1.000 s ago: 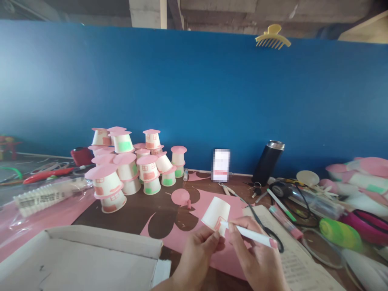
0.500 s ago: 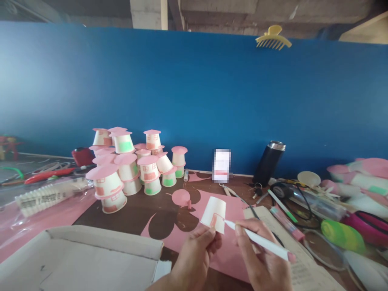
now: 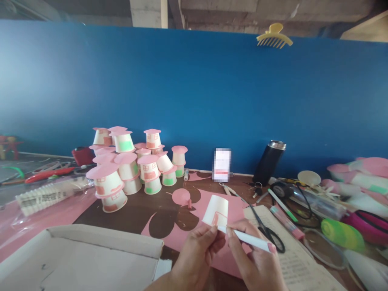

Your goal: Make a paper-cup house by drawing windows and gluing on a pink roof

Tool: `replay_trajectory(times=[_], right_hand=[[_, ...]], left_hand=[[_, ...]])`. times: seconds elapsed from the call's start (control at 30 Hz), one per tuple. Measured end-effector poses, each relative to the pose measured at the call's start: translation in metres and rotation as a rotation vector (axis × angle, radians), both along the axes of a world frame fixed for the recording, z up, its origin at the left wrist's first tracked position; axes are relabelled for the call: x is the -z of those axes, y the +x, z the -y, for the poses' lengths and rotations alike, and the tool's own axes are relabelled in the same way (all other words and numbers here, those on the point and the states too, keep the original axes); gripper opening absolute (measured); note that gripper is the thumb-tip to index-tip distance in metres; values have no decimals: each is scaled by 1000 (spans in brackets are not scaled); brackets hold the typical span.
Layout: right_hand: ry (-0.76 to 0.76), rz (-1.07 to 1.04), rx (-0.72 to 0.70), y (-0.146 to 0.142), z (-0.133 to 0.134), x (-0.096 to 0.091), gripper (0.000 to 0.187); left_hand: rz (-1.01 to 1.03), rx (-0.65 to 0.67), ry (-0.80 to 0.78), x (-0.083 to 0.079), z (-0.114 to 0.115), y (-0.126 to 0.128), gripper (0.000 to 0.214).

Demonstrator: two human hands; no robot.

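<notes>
A small white paper cup is upside down in my left hand, whose thumb and fingers pinch its rim. Red marker lines and a partly coloured patch show on the cup's side. My right hand grips a white marker with a pink end; its tip is at the cup's lower edge, close to my left thumb. Beneath both hands lies a pink sheet with round holes cut in it. A pink paper disc rests beyond my left hand.
Several decorated cups with pink discs stand stacked at left. A cardboard box fills the front left. Scissors lie on a printed page at right. A black flask leans against the blue partition.
My right hand has shifted left and slightly down, bringing the marker's tip to the cup's lower edge. The cup has turned slightly upright. More of the scissors now shows.
</notes>
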State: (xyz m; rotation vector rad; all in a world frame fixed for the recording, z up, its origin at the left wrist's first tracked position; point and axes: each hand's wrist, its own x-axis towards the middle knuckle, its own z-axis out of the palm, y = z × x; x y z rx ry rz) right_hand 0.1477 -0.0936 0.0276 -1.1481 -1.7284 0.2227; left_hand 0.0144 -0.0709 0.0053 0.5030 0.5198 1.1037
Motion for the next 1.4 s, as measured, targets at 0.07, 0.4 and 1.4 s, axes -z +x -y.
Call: replay_trajectory(times=[0.07, 0.4, 1.4], right_hand=[[7, 7, 23, 1, -1, 1, 12], [29, 16, 132, 10, -6, 6, 13], [2, 1, 183, 12, -6, 2, 19]], left_hand=[[-1, 10, 14, 1, 0, 0, 21], [-39, 11, -21, -1, 2, 1, 26], [-44, -2, -26, -3, 4, 0, 26]])
